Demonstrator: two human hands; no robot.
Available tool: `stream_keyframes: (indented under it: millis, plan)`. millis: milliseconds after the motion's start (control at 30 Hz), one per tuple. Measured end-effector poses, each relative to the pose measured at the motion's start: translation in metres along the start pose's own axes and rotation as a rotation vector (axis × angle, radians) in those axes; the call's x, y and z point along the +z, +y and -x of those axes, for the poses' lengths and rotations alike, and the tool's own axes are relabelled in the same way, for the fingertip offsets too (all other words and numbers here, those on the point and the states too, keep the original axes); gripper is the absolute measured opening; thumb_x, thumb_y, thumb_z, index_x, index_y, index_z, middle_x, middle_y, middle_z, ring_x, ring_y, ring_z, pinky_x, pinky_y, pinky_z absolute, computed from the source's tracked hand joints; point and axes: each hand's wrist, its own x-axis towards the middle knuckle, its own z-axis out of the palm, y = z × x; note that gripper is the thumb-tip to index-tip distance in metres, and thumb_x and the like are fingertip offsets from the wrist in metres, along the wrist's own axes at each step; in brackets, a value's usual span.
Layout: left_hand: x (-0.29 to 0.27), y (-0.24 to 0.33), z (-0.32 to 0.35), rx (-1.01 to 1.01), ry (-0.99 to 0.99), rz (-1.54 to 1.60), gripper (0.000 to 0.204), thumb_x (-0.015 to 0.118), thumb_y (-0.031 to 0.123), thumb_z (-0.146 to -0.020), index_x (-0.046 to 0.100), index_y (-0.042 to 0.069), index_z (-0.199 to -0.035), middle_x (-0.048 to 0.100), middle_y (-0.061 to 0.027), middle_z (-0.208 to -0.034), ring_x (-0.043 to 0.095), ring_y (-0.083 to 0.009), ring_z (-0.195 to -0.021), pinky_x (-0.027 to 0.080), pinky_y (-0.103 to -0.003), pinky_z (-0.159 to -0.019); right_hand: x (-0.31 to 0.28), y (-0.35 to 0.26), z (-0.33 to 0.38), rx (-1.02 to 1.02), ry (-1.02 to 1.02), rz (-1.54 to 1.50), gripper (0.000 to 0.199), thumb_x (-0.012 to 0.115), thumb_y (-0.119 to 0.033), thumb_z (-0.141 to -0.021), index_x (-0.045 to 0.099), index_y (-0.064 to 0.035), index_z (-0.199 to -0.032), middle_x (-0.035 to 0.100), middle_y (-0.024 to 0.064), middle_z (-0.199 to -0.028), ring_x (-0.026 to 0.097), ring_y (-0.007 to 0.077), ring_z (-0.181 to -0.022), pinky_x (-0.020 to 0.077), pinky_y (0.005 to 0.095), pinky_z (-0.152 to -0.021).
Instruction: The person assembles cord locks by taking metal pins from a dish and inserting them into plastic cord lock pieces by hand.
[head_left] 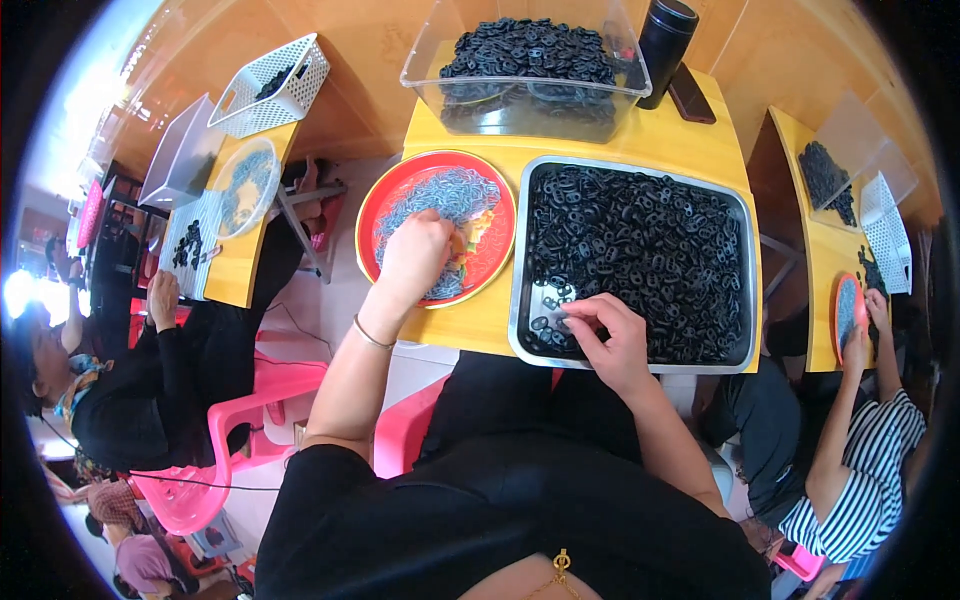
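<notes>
Yellow tabletop (690, 130) between pink plastic chairs, other people seated at like tables on both sides. Left hand (415, 255) down on red plate (400, 190) of pale blue-grey rings (440, 195), fingers curled into the heap; grip hidden, cannot tell closed or open. Right hand (610, 335) at near left corner of metal tray (525, 250), fingertips pinched on small black rings (650, 240) filling that tray. Behind: clear tub (430, 70) heaped with more black rings, black flask (665, 35), dark phone (692, 95).
</notes>
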Motion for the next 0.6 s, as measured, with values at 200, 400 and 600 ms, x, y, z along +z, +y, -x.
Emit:
stream_keyframes:
  millis: [200, 400, 600]
  plan:
    - [0.015, 0.002, -0.003, -0.011, -0.049, -0.184, 0.003, 0.060, 0.008, -0.068, 0.060, 0.007, -0.071, 0.057, -0.0115, -0.078, 0.059, -0.0270, -0.080, 0.051, -0.034, -0.068, 0.001, 0.001, -0.001, -0.006, 0.006, -0.007, 0.015, 0.064, 0.000, -0.075, 0.065, -0.0026, -0.090, 0.060, 0.0064, -0.078, 0.056, 0.0111, -0.059, 0.0437, 0.0217, -0.053]
    - [0.011, 0.009, -0.001, -0.024, -0.001, -0.205, 0.003, 0.059, 0.006, -0.069, 0.058, 0.006, -0.072, 0.057, -0.0106, -0.078, 0.059, -0.0258, -0.081, 0.051, -0.034, -0.066, 0.001, 0.002, 0.000, 0.004, 0.013, -0.006, 0.014, 0.064, 0.001, -0.075, 0.065, -0.0025, -0.089, 0.060, 0.0065, -0.078, 0.056, 0.0113, -0.059, 0.0436, 0.0218, -0.053]
    - [0.016, 0.007, 0.002, -0.040, 0.066, -0.165, 0.001, 0.056, 0.008, -0.071, 0.056, 0.009, -0.069, 0.057, -0.0103, -0.074, 0.059, -0.0280, -0.077, 0.049, -0.038, -0.064, 0.001, 0.002, 0.002, 0.012, -0.013, 0.012, 0.014, 0.062, 0.003, -0.077, 0.065, -0.0015, -0.089, 0.060, 0.0065, -0.079, 0.058, 0.0109, -0.062, 0.0453, 0.0209, -0.055]
